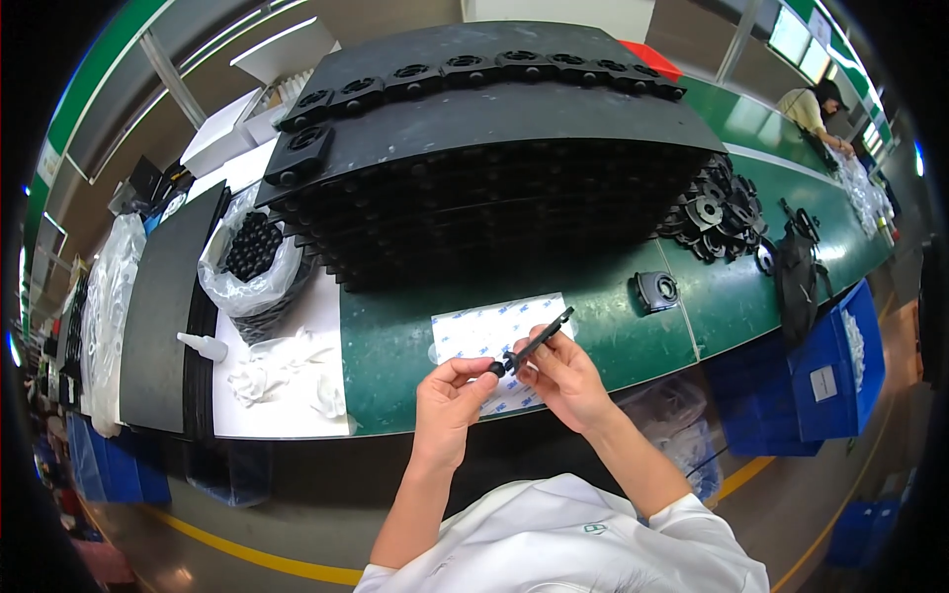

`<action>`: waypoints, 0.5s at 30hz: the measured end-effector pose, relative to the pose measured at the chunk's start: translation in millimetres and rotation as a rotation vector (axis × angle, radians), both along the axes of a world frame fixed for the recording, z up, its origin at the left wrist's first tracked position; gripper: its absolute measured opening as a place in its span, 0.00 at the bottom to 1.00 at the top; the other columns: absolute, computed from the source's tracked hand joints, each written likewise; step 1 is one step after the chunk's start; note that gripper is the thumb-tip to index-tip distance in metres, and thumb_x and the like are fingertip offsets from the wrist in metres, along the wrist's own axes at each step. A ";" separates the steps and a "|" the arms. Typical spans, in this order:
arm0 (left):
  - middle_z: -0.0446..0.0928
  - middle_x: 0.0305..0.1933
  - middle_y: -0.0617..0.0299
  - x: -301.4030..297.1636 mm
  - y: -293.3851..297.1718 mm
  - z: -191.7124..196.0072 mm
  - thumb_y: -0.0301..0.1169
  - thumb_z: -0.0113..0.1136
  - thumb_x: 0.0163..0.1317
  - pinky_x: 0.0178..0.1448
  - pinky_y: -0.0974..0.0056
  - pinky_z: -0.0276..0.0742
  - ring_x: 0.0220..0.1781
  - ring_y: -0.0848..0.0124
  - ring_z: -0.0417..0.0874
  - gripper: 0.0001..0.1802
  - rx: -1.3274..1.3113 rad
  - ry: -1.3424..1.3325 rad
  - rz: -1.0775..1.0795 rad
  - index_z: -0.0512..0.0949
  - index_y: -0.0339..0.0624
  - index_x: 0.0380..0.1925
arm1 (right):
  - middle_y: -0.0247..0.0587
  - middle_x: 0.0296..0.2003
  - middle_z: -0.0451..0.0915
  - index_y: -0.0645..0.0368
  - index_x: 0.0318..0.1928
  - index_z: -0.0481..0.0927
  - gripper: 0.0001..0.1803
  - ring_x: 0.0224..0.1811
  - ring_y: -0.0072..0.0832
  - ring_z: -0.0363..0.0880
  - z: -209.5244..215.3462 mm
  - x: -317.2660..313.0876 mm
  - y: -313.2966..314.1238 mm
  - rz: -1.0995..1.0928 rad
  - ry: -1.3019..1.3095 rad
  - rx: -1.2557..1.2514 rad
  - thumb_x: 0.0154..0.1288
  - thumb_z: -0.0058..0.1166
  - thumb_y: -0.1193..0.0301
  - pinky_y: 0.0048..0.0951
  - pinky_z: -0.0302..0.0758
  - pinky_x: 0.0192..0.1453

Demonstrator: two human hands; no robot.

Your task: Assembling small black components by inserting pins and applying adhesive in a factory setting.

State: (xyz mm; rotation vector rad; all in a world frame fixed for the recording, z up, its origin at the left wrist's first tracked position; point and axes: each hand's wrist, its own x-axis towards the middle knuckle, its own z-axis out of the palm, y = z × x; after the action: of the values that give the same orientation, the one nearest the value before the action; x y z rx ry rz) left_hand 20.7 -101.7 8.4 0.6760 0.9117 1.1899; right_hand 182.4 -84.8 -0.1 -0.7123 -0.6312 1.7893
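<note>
My right hand grips a flat black plastic part, which I see nearly edge-on and tilted up to the right. Between the thumb and fingers of my left hand is a small round black knob, held against the lower left end of that part. Whether the two are joined cannot be made out. Both hands are above the bench's front edge, over a white sheet with blue print. A finished-looking black housing with a round grille lies on the green bench to the right.
Ahead rises a wide stack of black boards, with a row of round-grilled black housings on top. Left are a bag of black balls, a white squeeze bottle and crumpled white gloves. Loose black parts and blue bins are right; a co-worker is beyond.
</note>
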 end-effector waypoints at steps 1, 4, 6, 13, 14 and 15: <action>0.76 0.27 0.68 0.6 0.4 -0.3 0.22 0.60 0.55 0.18 0.81 0.50 0.18 0.90 0.63 0.08 -0.001 0.005 -0.001 0.76 0.37 0.36 | 0.32 0.37 0.72 0.53 0.40 0.69 0.05 0.37 0.18 0.67 -2.0 0.7 0.5 0.004 -0.007 0.016 0.67 0.47 0.69 0.21 0.64 0.41; 0.76 0.26 0.68 1.0 0.4 -2.0 0.21 0.60 0.55 0.19 0.81 0.51 0.18 0.89 0.63 0.07 0.001 0.019 -0.007 0.76 0.36 0.35 | 0.32 0.35 0.71 0.53 0.39 0.68 0.04 0.35 0.19 0.65 -4.0 1.7 1.3 0.003 -0.030 0.040 0.67 0.47 0.69 0.21 0.64 0.41; 0.76 0.26 0.67 -0.9 -1.4 0.1 0.21 0.60 0.55 0.19 0.81 0.51 0.18 0.89 0.63 0.06 0.005 0.033 0.000 0.76 0.36 0.34 | 0.32 0.35 0.71 0.54 0.39 0.68 0.04 0.35 0.19 0.64 -4.5 -0.2 1.5 0.009 -0.041 0.051 0.68 0.46 0.70 0.22 0.64 0.42; 0.65 0.23 0.73 -5.6 0.4 -3.8 0.14 0.67 0.38 0.32 0.78 0.67 0.26 0.86 0.66 0.19 0.059 0.073 -0.058 0.72 0.41 0.29 | 0.32 0.34 0.72 0.57 0.44 0.68 0.08 0.36 0.19 0.70 1.9 -5.8 -3.3 0.162 -0.036 0.035 0.67 0.47 0.70 0.22 0.68 0.41; 0.62 0.23 0.74 -6.7 1.1 -3.3 0.14 0.69 0.36 0.32 0.79 0.66 0.26 0.86 0.64 0.21 0.119 0.051 -0.083 0.70 0.43 0.29 | 0.32 0.33 0.72 0.57 0.44 0.68 0.08 0.35 0.19 0.70 1.8 -4.7 -3.1 0.191 -0.054 0.061 0.66 0.48 0.70 0.21 0.68 0.40; 0.61 0.23 0.75 -9.9 1.4 -6.9 0.14 0.70 0.34 0.32 0.80 0.63 0.26 0.87 0.62 0.26 0.109 0.034 -0.078 0.69 0.44 0.33 | 0.32 0.34 0.72 0.57 0.44 0.68 0.08 0.34 0.19 0.70 -0.7 -5.4 -1.2 0.195 -0.088 0.101 0.66 0.48 0.70 0.21 0.68 0.39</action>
State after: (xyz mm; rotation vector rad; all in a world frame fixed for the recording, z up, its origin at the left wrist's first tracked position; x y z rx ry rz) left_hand 10.7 -100.3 1.5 0.8150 0.8456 1.1675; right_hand 177.0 -86.0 -0.8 -0.6823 -0.8690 1.8965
